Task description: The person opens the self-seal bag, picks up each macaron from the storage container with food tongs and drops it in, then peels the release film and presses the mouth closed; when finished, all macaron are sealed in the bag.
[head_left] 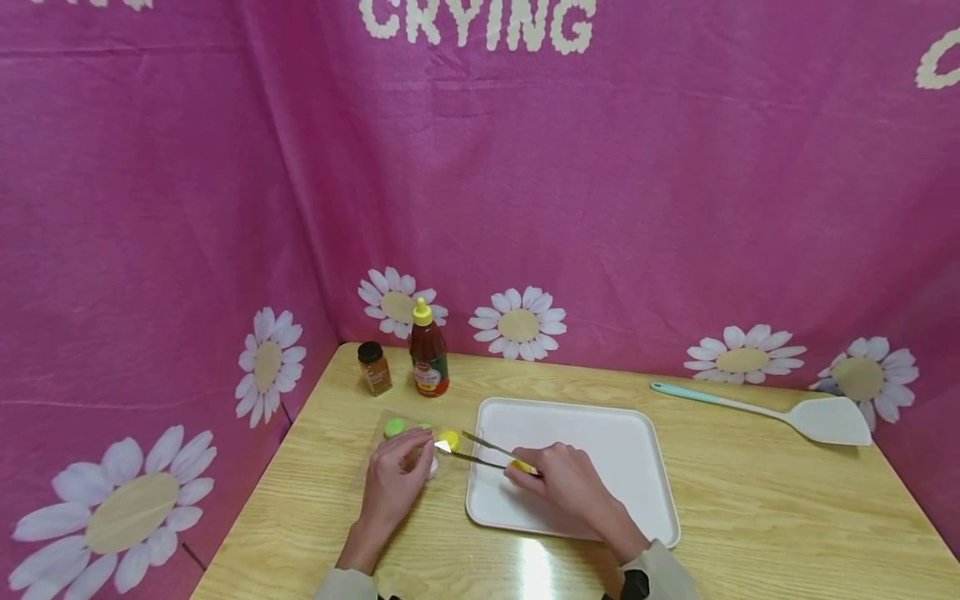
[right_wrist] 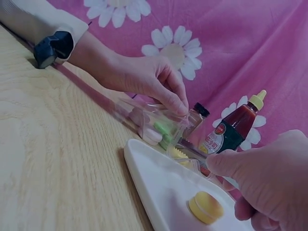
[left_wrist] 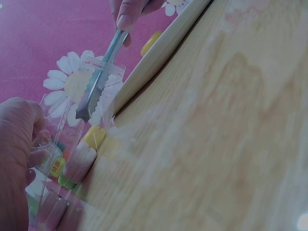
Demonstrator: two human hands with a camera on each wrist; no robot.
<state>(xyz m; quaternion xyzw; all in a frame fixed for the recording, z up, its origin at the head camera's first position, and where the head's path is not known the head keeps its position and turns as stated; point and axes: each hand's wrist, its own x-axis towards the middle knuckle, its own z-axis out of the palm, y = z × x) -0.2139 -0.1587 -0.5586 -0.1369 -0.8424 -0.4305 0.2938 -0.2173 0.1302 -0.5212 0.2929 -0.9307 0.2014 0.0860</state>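
Note:
My left hand [head_left: 393, 477] pinches the torn, zigzag-edged mouth of a clear plastic bag [right_wrist: 153, 118] between thumb and fingers. Inside the bag are several macarons: a green one [head_left: 394, 427], a yellow one [head_left: 449, 440] and pale pink ones [left_wrist: 79, 164]. Metal tongs [left_wrist: 102, 77] are gripped in my right hand [head_left: 564, 482], their arms spread apart. The tips reach into the bag's mouth, beside the yellow macaron. Another yellow macaron [right_wrist: 206, 208] lies on the white tray [head_left: 630, 467], under my right hand and partly hidden by it in the head view.
Behind the bag stand a spice jar [head_left: 375, 368] with a black lid and a red sauce bottle [head_left: 429, 358] with a yellow cap. A white turner [head_left: 828, 421] with a mint handle lies at the table's far right. Pink floral cloth [head_left: 600, 208] hangs along the back and left.

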